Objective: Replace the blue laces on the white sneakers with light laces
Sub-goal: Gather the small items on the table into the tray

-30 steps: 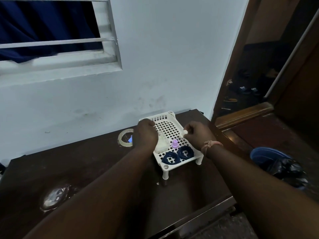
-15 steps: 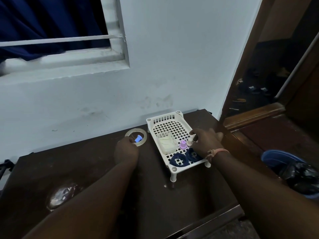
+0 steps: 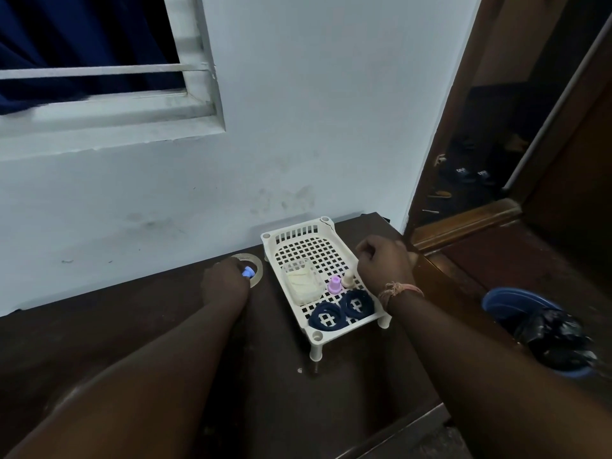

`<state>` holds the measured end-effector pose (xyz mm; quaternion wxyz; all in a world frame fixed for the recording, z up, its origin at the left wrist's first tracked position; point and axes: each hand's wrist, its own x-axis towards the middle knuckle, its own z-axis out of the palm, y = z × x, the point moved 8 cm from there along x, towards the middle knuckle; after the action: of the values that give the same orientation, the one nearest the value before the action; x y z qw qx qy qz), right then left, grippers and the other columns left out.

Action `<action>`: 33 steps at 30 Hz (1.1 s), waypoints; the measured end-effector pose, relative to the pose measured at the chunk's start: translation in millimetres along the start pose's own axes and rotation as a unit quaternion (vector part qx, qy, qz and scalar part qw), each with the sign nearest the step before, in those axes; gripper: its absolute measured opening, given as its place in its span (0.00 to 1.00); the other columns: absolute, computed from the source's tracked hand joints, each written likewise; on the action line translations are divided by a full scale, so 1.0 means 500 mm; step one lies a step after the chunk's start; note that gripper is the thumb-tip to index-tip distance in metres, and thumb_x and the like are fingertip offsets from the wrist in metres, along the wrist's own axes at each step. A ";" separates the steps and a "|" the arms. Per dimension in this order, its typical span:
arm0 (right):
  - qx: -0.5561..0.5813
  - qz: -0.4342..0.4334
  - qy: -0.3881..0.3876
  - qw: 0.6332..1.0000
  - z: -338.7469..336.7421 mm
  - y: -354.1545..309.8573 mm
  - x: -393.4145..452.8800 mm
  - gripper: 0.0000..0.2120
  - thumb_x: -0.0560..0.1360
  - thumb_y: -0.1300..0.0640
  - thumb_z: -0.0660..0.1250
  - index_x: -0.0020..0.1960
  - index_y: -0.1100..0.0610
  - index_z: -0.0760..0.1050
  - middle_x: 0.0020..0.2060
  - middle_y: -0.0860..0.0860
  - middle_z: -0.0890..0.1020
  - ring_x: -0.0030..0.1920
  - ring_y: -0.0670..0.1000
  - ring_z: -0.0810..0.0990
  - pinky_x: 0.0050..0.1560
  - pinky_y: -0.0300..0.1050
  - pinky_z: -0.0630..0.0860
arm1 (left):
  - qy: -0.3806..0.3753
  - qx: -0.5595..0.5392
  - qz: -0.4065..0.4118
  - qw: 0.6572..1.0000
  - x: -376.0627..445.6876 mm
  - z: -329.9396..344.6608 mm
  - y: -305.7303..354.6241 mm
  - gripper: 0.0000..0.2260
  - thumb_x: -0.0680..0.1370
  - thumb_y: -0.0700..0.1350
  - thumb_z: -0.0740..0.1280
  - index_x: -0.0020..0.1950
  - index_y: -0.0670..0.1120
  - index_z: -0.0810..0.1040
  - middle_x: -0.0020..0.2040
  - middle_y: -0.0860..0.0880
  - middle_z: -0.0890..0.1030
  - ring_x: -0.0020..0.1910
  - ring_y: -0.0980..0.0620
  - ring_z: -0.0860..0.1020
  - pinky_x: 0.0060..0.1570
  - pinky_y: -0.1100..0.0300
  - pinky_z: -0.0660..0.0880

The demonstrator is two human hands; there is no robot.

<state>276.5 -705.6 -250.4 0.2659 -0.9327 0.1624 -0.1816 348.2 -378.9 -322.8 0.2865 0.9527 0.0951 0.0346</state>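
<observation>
Two coiled blue laces (image 3: 341, 310) lying at the near end of the white slotted tray (image 3: 299, 234) — just left of the right hand (image 3: 384, 265), curled, holding nothing visible. Well apart, left hand (image 3: 225, 281) pinching a small blue piece (image 3: 248, 272) on the tape roll (image 3: 256, 263) — all atop dark table (image 3: 132, 326).

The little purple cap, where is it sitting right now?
In the head view, the purple cap stands on the white rack, between the clear tub and a cream cap, just behind the dark rings.
</observation>
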 end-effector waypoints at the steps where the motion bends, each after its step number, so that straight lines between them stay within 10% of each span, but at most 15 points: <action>1: 0.006 0.000 -0.001 1.000 0.003 -0.001 0.001 0.11 0.73 0.61 0.61 0.44 0.49 0.80 0.40 0.43 0.83 0.54 0.50 0.73 0.51 0.47 0.58 | 0.020 -0.008 -0.004 1.000 0.001 -0.007 0.001 0.06 0.77 0.51 0.70 0.47 0.50 0.84 0.49 0.48 0.84 0.52 0.43 0.80 0.51 0.54 0.76; 10: 0.015 -0.045 -0.122 0.991 0.040 -0.035 -0.015 0.24 0.68 0.69 0.62 0.55 0.47 0.81 0.50 0.46 0.81 0.59 0.52 0.73 0.66 0.55 0.67 | 0.046 -0.150 0.078 0.984 -0.077 -0.055 0.144 0.05 0.78 0.52 0.68 0.52 0.54 0.81 0.46 0.59 0.82 0.47 0.56 0.79 0.46 0.58 0.72; 16: 0.117 -0.118 -0.138 0.976 0.013 -0.073 -0.034 0.19 0.72 0.60 0.72 0.61 0.48 0.77 0.53 0.47 0.76 0.44 0.45 0.77 0.44 0.36 0.73 | -0.096 -0.257 0.094 0.957 -0.133 -0.004 0.284 0.12 0.76 0.54 0.72 0.59 0.54 0.82 0.48 0.55 0.85 0.48 0.56 0.82 0.49 0.58 0.74; 23: 0.142 -0.132 -0.090 0.977 -0.032 -0.088 -0.016 0.12 0.71 0.59 0.75 0.53 0.52 0.81 0.49 0.49 0.81 0.45 0.48 0.81 0.48 0.44 0.77 | -0.147 -0.296 0.055 0.942 -0.134 0.026 0.341 0.14 0.76 0.54 0.72 0.46 0.43 0.86 0.43 0.46 0.86 0.47 0.48 0.83 0.50 0.53 0.77; 33: 0.052 -0.066 -0.156 0.984 0.052 -0.070 0.010 0.13 0.75 0.63 0.65 0.57 0.56 0.81 0.54 0.54 0.81 0.53 0.53 0.80 0.56 0.44 0.74 | -0.023 -0.188 0.001 0.982 -0.072 -0.026 0.193 0.10 0.79 0.45 0.65 0.45 0.46 0.85 0.46 0.47 0.86 0.47 0.43 0.83 0.50 0.52 0.79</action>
<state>299.1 -668.0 -250.4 0.3240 -0.9430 0.0474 -0.0591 327.2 -458.1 -259.1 0.4626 0.8825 0.0793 0.0307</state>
